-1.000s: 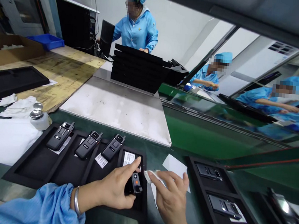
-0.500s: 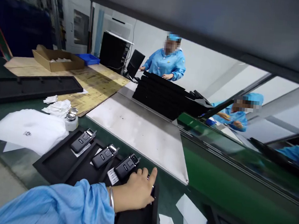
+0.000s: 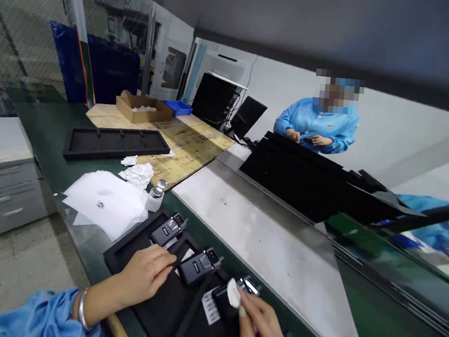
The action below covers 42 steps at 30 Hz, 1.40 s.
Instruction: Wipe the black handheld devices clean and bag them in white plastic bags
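A black foam tray [image 3: 168, 315] lies in front of me with several black walkie-talkie-like handsets with stub antennas. My right hand [image 3: 264, 324] pinches a white wiping pad [image 3: 233, 293] against or just over the third handset [image 3: 223, 299], covering part of it. A sheet of printed labels [image 3: 211, 307] lies beside that handset. My left hand [image 3: 146, 274], its fingers loosely bent and seemingly holding nothing, is over the tray's left part. It is nearest the first handset [image 3: 169, 229]; the second handset [image 3: 199, 266] lies to its right. Another handset is mostly hidden behind my right hand.
White sheets [image 3: 104, 200], crumpled tissues [image 3: 137, 174] and a pump bottle [image 3: 154, 199] stand left of the tray. Beyond are an empty-looking black tray [image 3: 116, 142], a cardboard box [image 3: 143, 111], a blue bin [image 3: 178, 108], a white board [image 3: 250, 228] and stacked black trays [image 3: 294, 180]. Co-workers sit opposite.
My left hand has moved left, away from the tray's right end. My right hand has come up from the lower edge with the white pad to the third handset. The view has turned left.
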Each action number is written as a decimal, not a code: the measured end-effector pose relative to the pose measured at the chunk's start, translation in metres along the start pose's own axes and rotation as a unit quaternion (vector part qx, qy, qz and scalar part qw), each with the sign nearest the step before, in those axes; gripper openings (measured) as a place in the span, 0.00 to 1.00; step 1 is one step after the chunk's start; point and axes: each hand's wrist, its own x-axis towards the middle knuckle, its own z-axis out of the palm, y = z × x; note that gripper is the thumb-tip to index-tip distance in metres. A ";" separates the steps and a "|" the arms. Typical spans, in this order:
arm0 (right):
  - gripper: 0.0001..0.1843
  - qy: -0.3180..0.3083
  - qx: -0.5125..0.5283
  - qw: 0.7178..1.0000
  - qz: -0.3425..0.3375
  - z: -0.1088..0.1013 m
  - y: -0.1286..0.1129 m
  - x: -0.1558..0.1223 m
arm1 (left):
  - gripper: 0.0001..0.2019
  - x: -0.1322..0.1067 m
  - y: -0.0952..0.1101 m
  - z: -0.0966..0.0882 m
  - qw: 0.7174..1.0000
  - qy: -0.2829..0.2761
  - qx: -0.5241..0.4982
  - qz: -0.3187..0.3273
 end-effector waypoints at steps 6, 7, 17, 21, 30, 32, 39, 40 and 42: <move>0.16 -0.057 -0.036 0.987 -0.147 0.114 -0.026 0.095 | 0.25 -0.019 -0.038 -0.012 0.992 -0.061 0.112 -0.020; 0.17 -0.069 -0.054 0.983 -0.164 0.133 -0.030 0.105 | 0.27 -0.019 -0.039 -0.011 0.989 -0.078 0.121 -0.030; 0.19 -0.129 -0.154 0.964 -0.174 0.159 -0.036 0.104 | 0.32 -0.022 -0.055 0.003 0.982 -0.124 0.145 -0.011; 0.19 -0.156 -0.146 0.958 -0.191 0.166 -0.036 0.117 | 0.29 -0.022 -0.061 0.006 0.980 -0.114 0.164 0.012; 0.18 -0.146 -0.194 0.952 -0.187 0.162 -0.034 0.109 | 0.26 -0.023 -0.063 0.011 0.979 -0.104 0.173 0.022; 0.18 -0.152 -0.210 0.948 -0.186 0.168 -0.036 0.118 | 0.27 -0.024 -0.063 0.011 0.978 -0.109 0.175 0.020; 0.16 -0.094 -0.268 0.946 -0.155 0.155 -0.029 0.135 | 0.30 -0.022 -0.061 0.008 0.976 -0.125 0.175 0.022; 0.16 -0.095 -0.259 0.948 -0.156 0.156 -0.035 0.131 | 0.30 -0.022 -0.060 0.008 0.977 -0.126 0.170 0.017; 0.18 -0.128 -0.249 0.946 -0.162 0.163 -0.050 0.122 | 0.30 -0.022 -0.060 0.009 0.979 -0.123 0.162 0.002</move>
